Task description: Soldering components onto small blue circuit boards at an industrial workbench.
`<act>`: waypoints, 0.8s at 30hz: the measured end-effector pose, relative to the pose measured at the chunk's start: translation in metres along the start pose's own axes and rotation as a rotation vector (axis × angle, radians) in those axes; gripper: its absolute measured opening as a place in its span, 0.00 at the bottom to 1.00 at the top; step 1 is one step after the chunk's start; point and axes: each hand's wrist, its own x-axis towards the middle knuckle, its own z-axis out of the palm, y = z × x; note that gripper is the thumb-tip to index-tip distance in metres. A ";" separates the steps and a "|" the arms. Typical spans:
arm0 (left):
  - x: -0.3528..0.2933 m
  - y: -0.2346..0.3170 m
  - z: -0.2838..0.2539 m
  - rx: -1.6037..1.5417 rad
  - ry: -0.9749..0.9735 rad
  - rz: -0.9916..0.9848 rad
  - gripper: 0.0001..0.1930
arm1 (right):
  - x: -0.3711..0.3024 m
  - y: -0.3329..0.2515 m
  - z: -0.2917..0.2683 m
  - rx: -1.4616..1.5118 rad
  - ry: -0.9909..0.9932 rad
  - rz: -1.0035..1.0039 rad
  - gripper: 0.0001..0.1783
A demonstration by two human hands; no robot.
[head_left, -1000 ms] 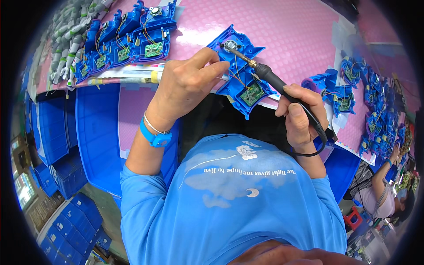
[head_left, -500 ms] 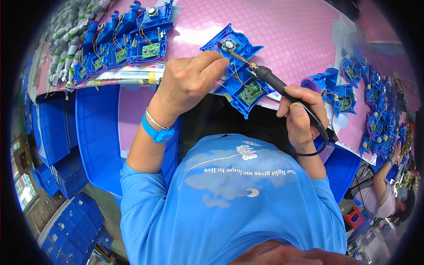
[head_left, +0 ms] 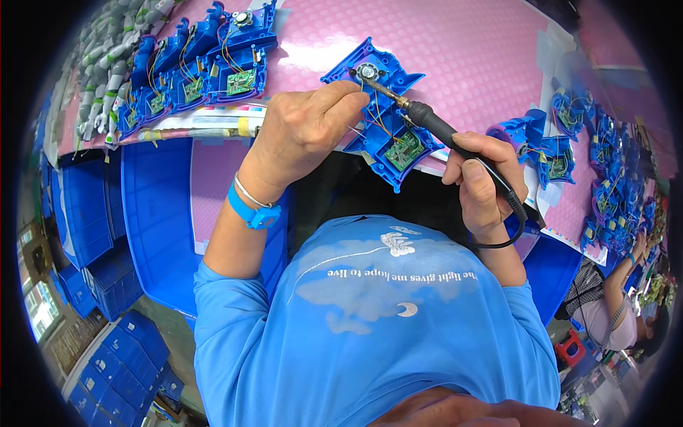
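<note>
A blue plastic housing [head_left: 393, 80] lies opened out at the table's near edge, with a round speaker [head_left: 368, 72] in its far part and a green circuit board [head_left: 404, 151] in its near part. Thin wires run between them. In my right hand [head_left: 489, 178] is a black-handled soldering iron [head_left: 445, 132], its metal tip at the near edge of the speaker. My left hand [head_left: 307, 128] is pinched just left of the tip. A thin pale strand shows beside those fingers, but what they grip is mostly hidden.
Several similar blue housings [head_left: 242, 60] with boards stand in a row at the far left, beside a heap of grey-white parts [head_left: 107, 78]. More housings [head_left: 555, 160] lie on the right. Blue bins [head_left: 153, 213] sit below the table edge. Another person's arm [head_left: 617, 281] shows far right.
The soldering iron and my right hand have shifted very slightly to the left, the tip staying at the speaker. My left hand keeps its pinch in nearly the same place.
</note>
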 end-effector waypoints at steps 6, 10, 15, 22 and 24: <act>0.001 -0.001 0.000 0.005 -0.019 -0.012 0.13 | -0.002 0.001 0.000 0.019 0.024 -0.005 0.19; 0.001 0.000 0.000 0.003 -0.021 -0.022 0.14 | -0.003 0.000 -0.001 0.070 0.081 -0.093 0.15; 0.000 0.000 0.000 -0.009 -0.018 -0.026 0.13 | 0.001 0.001 -0.004 0.058 0.056 -0.216 0.18; 0.002 0.000 0.000 -0.006 -0.019 -0.018 0.13 | 0.001 0.001 -0.006 0.061 0.063 -0.216 0.19; 0.001 -0.001 0.000 -0.016 -0.012 -0.014 0.13 | 0.001 0.001 -0.005 0.055 0.070 -0.206 0.20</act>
